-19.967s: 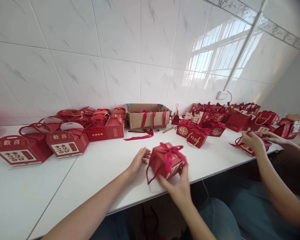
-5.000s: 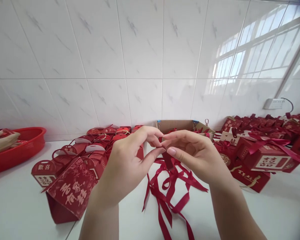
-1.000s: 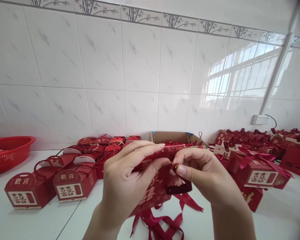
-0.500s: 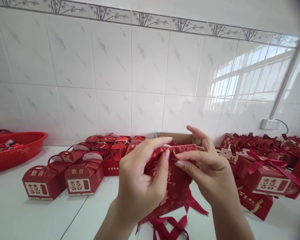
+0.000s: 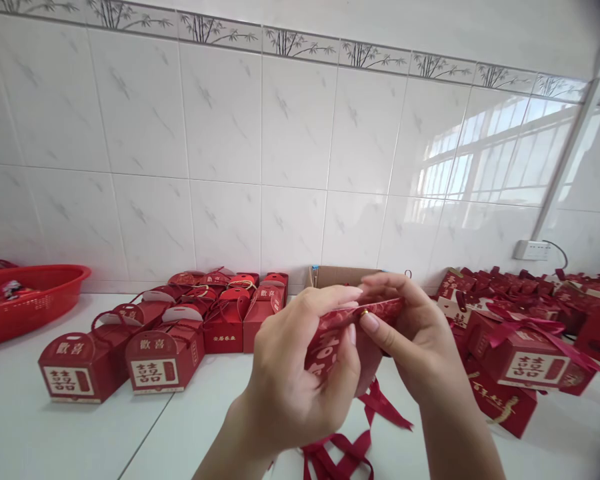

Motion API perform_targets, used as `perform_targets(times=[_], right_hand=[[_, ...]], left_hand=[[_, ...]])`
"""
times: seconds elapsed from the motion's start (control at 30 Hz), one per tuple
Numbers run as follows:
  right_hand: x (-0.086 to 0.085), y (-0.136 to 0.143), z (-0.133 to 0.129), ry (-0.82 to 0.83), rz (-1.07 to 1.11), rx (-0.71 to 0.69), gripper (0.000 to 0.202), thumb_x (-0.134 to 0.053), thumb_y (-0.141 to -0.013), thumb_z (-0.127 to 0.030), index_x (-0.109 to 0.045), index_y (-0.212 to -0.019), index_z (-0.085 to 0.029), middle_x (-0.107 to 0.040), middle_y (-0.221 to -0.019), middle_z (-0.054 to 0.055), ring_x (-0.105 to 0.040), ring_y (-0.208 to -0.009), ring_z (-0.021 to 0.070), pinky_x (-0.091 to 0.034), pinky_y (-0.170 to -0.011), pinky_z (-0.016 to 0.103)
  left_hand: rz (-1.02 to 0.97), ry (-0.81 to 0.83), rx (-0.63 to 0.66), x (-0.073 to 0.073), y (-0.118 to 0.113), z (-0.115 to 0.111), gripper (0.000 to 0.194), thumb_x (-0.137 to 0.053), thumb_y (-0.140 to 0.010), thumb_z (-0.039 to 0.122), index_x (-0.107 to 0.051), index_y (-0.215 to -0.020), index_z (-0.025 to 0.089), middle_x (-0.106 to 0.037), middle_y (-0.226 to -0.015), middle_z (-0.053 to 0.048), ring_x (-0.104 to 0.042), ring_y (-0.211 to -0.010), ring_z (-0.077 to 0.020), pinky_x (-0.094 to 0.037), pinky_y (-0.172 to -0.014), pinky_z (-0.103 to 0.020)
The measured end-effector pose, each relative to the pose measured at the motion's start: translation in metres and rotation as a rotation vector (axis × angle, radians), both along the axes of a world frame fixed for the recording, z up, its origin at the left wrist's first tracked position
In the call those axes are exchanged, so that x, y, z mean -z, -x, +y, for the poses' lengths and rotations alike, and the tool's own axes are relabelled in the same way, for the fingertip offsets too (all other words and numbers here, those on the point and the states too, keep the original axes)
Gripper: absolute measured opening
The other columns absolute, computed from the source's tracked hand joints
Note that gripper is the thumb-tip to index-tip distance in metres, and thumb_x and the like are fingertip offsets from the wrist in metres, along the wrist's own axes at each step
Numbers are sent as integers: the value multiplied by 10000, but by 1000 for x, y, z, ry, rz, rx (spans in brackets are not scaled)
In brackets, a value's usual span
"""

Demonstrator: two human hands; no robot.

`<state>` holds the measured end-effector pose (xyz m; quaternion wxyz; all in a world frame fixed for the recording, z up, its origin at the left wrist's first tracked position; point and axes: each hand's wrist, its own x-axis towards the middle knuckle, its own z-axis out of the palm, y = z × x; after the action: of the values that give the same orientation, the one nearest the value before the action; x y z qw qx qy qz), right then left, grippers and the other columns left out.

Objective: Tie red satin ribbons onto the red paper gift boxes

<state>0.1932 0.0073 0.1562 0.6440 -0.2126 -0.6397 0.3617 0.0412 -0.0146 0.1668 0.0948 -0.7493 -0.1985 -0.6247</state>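
A red patterned gift bag [image 5: 371, 363] with pale characters hangs between my two hands, its top edge tilted toward me. My left hand [image 5: 305, 360] wraps round its left side, fingers behind the top edge and thumb on the front. On the right, my right hand [image 5: 405, 327] pinches the top edge, thumb beside a small gold-coloured ring or eyelet [image 5: 364, 312]. Some of its fingers are hidden behind the bag. Below the bag, dark red ribbons [image 5: 343, 453] lie loosely on the white table [image 5: 205, 427].
Several red gift boxes [image 5: 165, 367] stand in rows at the left, beside a red plastic basket [image 5: 45, 307]. Behind my hands is a cardboard box [image 5: 347, 275]. More red boxes, one with a ribbon bow [image 5: 535, 357], crowd the right. A white socket strip [image 5: 531, 250] is on the tiled wall.
Both hands and the bag have shifted slightly right, and the bag tilts more. My right index finger has gone behind the bag's top edge, leaving the thumb in front by the gold-coloured piece.
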Motion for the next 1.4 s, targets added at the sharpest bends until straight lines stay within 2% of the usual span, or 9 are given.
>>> perform_targets(times=[0.1,0.2,0.27,0.43,0.73,0.9,1.03,1.23,1.4], right_hand=[[0,-1,1,49,42,22,188,-722,-744,-292,-569,-807,-203,-618,-725,0,-585,-623,125,-509,-544,228],[-3,2,-2,42,39,102,203,-736,-721,-292,-559,-728,-193,-609,-723,3,-575,-647,126,-511,-575,233],[-5,5,-4,30,10,126,210,-738,-713,-276,-551,-683,-187,-602,-747,6,-574,-678,124,-508,-608,234],[-7,7,-5,41,-22,98,215,-725,-722,-257,-534,-658,-181,-561,-719,-15,-545,-650,103,-480,-595,218],[-5,6,-4,18,-62,90,211,-703,-746,-228,-508,-675,-188,-549,-734,-23,-529,-669,95,-466,-607,207],[-4,11,-3,43,-77,117,193,-704,-751,-235,-522,-703,-191,-558,-715,-27,-536,-651,92,-463,-563,191],[-4,13,-1,63,-83,119,176,-691,-766,-245,-527,-729,-192,-563,-708,-29,-538,-631,89,-458,-542,186],[-3,10,1,73,-108,92,183,-681,-776,-269,-519,-741,-191,-572,-714,-31,-543,-624,89,-471,-560,194],[-6,6,-1,47,-117,137,175,-683,-769,-266,-527,-749,-190,-570,-715,-27,-533,-630,92,-467,-559,195]], left_hand=[[102,69,-95,0,-3,4,516,-657,-743,186,-449,-1215,198,-600,-1095,-75,-606,-978,-191,-536,-834,-312],[70,149,-283,2,-8,10,679,-713,-713,299,-367,-1290,207,-544,-1121,-96,-546,-1048,-231,-515,-859,-374],[21,185,-341,4,-11,13,729,-720,-694,317,-337,-1305,212,-527,-1095,-91,-534,-1030,-236,-512,-840,-392],[27,259,-336,5,-14,13,724,-699,-688,309,-327,-1303,224,-488,-1134,-99,-510,-1051,-249,-502,-836,-412],[49,264,-437,4,-16,9,755,-654,-674,289,-292,-1333,214,-460,-1214,-129,-497,-1089,-292,-480,-860,-478],[-10,422,-470,8,-18,14,714,-602,-719,264,-271,-1351,219,-448,-1192,-125,-507,-1101,-290,-492,-852,-473],[-26,506,-451,9,-15,18,727,-610,-722,273,-264,-1360,233,-442,-1200,-123,-496,-1123,-292,-505,-835,-450],[26,506,-405,5,-11,15,697,-608,-727,257,-292,-1348,263,-454,-1185,-93,-514,-1086,-254,-507,-833,-404],[80,507,-349,2,-8,12,688,-606,-741,262,-293,-1353,277,-473,-1207,-79,-510,-1105,-240,-497,-861,-385]])
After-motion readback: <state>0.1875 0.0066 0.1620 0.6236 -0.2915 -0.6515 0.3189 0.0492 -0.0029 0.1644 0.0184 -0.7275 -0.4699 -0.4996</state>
